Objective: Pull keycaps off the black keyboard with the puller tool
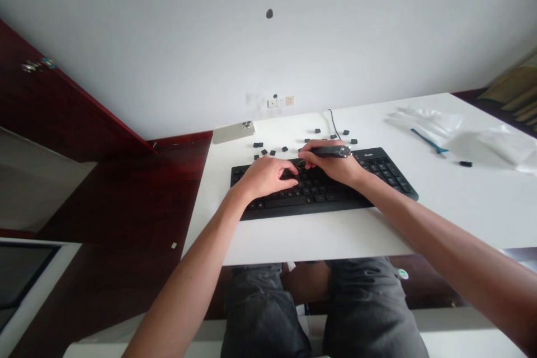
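A black keyboard lies on the white table in front of me. My left hand rests over its left and middle keys, thumb and index finger apart, with nothing visible between them. In my right hand is a thick black pen-shaped tool with a shiny end, gripped with its tip pointing left toward the upper row of keys. That tip is mostly hidden by the fingers. Loose black keycaps are scattered behind the keyboard, several left of the right hand and several beyond it.
At the table's back left corner lies a phone. To the right are a crumpled clear plastic bag, a blue tool and a small black piece. A cable runs off the back edge.
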The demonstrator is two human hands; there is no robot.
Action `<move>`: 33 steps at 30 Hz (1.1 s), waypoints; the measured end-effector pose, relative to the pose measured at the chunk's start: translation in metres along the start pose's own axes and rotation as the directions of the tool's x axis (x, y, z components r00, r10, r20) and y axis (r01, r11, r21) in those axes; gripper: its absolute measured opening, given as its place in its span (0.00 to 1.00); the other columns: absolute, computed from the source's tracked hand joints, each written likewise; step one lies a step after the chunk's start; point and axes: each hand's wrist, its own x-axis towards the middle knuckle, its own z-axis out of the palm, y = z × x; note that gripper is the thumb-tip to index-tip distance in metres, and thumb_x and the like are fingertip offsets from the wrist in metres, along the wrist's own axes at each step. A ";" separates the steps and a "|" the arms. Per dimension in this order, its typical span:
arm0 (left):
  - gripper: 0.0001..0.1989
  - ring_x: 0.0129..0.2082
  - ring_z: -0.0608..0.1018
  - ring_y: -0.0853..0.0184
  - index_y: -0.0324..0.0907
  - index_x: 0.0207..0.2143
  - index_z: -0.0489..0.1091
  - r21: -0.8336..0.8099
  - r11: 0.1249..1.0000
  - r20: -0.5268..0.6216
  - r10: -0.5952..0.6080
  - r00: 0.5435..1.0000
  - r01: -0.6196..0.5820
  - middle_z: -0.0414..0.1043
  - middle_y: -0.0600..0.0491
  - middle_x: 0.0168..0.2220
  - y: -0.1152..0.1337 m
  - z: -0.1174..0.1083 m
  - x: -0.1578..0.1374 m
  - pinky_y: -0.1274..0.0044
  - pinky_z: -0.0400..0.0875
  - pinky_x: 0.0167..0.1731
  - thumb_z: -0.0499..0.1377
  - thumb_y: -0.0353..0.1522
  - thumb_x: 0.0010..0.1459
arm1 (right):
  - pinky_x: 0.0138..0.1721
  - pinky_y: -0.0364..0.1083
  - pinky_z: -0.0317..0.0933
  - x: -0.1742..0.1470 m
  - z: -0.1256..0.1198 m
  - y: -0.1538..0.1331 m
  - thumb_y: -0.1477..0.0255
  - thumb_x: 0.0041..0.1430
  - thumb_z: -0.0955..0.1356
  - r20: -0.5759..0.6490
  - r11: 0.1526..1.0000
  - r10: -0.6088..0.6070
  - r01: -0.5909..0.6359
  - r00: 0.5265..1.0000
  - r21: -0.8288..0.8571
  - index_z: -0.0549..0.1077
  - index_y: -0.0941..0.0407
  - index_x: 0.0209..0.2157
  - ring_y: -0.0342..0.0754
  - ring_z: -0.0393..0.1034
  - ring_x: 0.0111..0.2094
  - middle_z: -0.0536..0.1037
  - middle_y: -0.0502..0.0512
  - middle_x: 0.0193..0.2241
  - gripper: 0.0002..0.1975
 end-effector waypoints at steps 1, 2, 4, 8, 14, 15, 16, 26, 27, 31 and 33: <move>0.09 0.23 0.66 0.71 0.46 0.42 0.83 -0.003 1.000 0.003 0.001 1.000 -0.001 0.66 0.60 0.22 -0.001 0.000 0.000 0.75 0.58 0.30 0.68 0.38 0.60 | 0.35 0.48 0.67 -0.001 0.000 0.000 0.59 0.66 0.71 0.017 1.000 -0.018 0.017 1.000 0.019 0.80 0.53 0.35 0.48 0.74 0.28 0.81 0.50 0.26 0.13; 0.09 0.23 0.66 0.71 0.46 0.42 0.83 -0.007 1.000 0.005 0.002 1.000 -0.002 0.65 0.60 0.22 -0.001 0.001 0.001 0.75 0.58 0.30 0.68 0.37 0.60 | 0.36 0.48 0.68 -0.001 0.000 0.000 0.59 0.65 0.71 0.030 0.999 -0.033 0.032 0.999 0.029 0.81 0.53 0.36 0.48 0.76 0.29 0.82 0.51 0.28 0.12; 0.08 0.22 0.66 0.71 0.46 0.41 0.83 -0.015 1.000 0.002 0.006 1.000 -0.006 0.64 0.60 0.22 -0.002 0.001 0.001 0.75 0.58 0.29 0.68 0.36 0.60 | 0.37 0.49 0.69 -0.002 -0.001 0.001 0.60 0.64 0.72 0.056 0.998 -0.047 0.045 0.997 0.031 0.82 0.53 0.38 0.49 0.78 0.31 0.83 0.52 0.30 0.11; 0.06 0.21 0.64 0.71 0.46 0.36 0.82 0.002 1.000 -0.072 -0.014 0.997 0.014 0.64 0.60 0.20 -0.001 -0.002 -0.001 0.75 0.58 0.29 0.64 0.35 0.62 | 0.40 0.50 0.73 -0.002 -0.007 -0.001 0.61 0.61 0.74 0.133 0.992 -0.008 -0.009 0.991 0.125 0.83 0.52 0.40 0.51 0.81 0.35 0.85 0.53 0.34 0.11; 0.06 0.19 0.62 0.71 0.46 0.34 0.79 0.042 0.996 -0.188 -0.071 0.980 0.080 0.59 0.61 0.17 -0.004 -0.008 -0.003 0.74 0.55 0.27 0.63 0.35 0.63 | 0.44 0.51 0.77 -0.003 -0.014 -0.007 0.59 0.58 0.76 0.291 0.962 0.122 -0.185 0.949 0.200 0.85 0.53 0.42 0.53 0.83 0.38 0.86 0.54 0.34 0.15; 0.06 0.20 0.62 0.71 0.46 0.35 0.79 0.042 0.996 -0.174 -0.069 0.982 0.077 0.60 0.61 0.18 -0.005 -0.007 -0.002 0.75 0.55 0.27 0.63 0.36 0.63 | 0.44 0.51 0.77 -0.003 -0.015 -0.007 0.59 0.57 0.76 0.316 0.962 0.131 -0.198 0.940 0.190 0.85 0.53 0.42 0.53 0.83 0.37 0.86 0.54 0.34 0.16; 0.06 0.20 0.63 0.71 0.46 0.37 0.80 0.040 0.997 -0.157 -0.064 0.986 0.071 0.61 0.61 0.18 -0.006 -0.006 -0.002 0.75 0.55 0.27 0.63 0.36 0.63 | 0.43 0.51 0.77 -0.003 -0.016 -0.008 0.58 0.58 0.76 0.333 0.964 0.134 -0.200 0.933 0.173 0.85 0.53 0.42 0.52 0.82 0.37 0.86 0.54 0.34 0.16; 0.23 0.20 0.65 0.68 0.47 0.56 0.76 0.066 0.997 -0.076 -0.044 0.996 0.049 0.60 0.62 0.17 -0.008 -0.007 -0.002 0.74 0.63 0.33 0.57 0.27 0.60 | 0.37 0.51 0.72 0.024 -0.026 -0.024 0.60 0.60 0.74 0.489 0.998 0.056 -0.032 0.871 -0.057 0.86 0.48 0.36 0.52 0.79 0.32 0.84 0.52 0.31 0.09; 0.24 0.21 0.66 0.67 0.47 0.57 0.76 0.075 0.996 -0.067 -0.049 0.997 0.054 0.61 0.62 0.18 -0.008 -0.007 -0.002 0.74 0.64 0.34 0.56 0.26 0.59 | 0.35 0.52 0.72 0.028 -0.025 -0.026 0.60 0.59 0.75 0.511 0.997 0.059 -0.027 0.857 -0.070 0.86 0.48 0.35 0.52 0.78 0.31 0.84 0.53 0.30 0.08; 0.25 0.24 0.71 0.65 0.47 0.59 0.75 0.101 0.993 -0.048 -0.056 0.997 0.061 0.66 0.60 0.19 -0.009 -0.007 -0.001 0.73 0.65 0.34 0.56 0.26 0.59 | 0.30 0.51 0.68 0.045 -0.017 -0.029 0.61 0.50 0.79 0.521 0.988 0.037 0.046 0.853 -0.146 0.84 0.48 0.29 0.52 0.75 0.27 0.81 0.53 0.23 0.07; 0.26 0.25 0.73 0.64 0.46 0.59 0.75 0.114 0.992 -0.050 -0.047 0.998 0.052 0.68 0.59 0.20 -0.010 -0.007 -0.001 0.73 0.64 0.33 0.56 0.26 0.59 | 0.30 0.51 0.67 0.049 -0.015 -0.031 0.61 0.46 0.81 0.517 0.986 0.024 0.064 0.855 -0.151 0.83 0.49 0.26 0.51 0.74 0.25 0.79 0.52 0.21 0.09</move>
